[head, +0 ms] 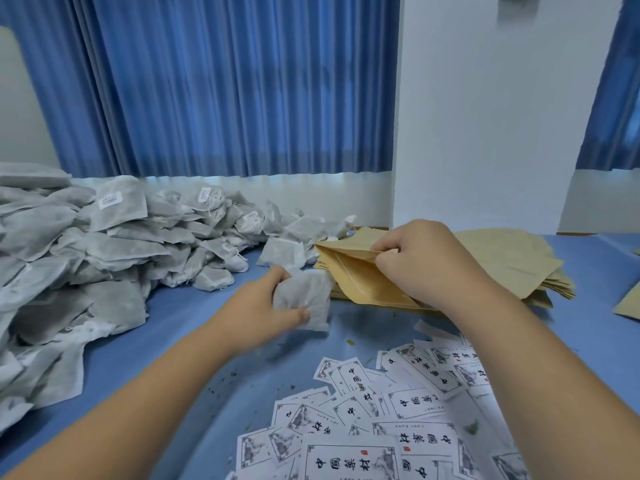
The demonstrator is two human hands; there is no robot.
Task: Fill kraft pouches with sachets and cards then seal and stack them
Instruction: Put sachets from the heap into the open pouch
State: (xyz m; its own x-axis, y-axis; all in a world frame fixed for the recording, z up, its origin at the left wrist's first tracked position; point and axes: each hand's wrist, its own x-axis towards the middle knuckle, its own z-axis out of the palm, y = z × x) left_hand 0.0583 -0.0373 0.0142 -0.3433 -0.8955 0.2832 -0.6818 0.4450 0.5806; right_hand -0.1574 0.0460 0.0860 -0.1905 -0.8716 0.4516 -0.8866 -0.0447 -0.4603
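Blue table before blue curtain. Left hand grips grey sachet just beside pouch mouth. Right hand pinches upper edge of kraft pouch, mouth held open, atop pouch stack. Sachet heap at left. Printed cards scattered near front.

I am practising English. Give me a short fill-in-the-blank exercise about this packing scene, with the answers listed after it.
1. The left hand grips one grey ____.
2. The right hand pinches the open mouth of a kraft ____.
3. The curtain behind the table is ____.

Missing words: sachet; pouch; blue.
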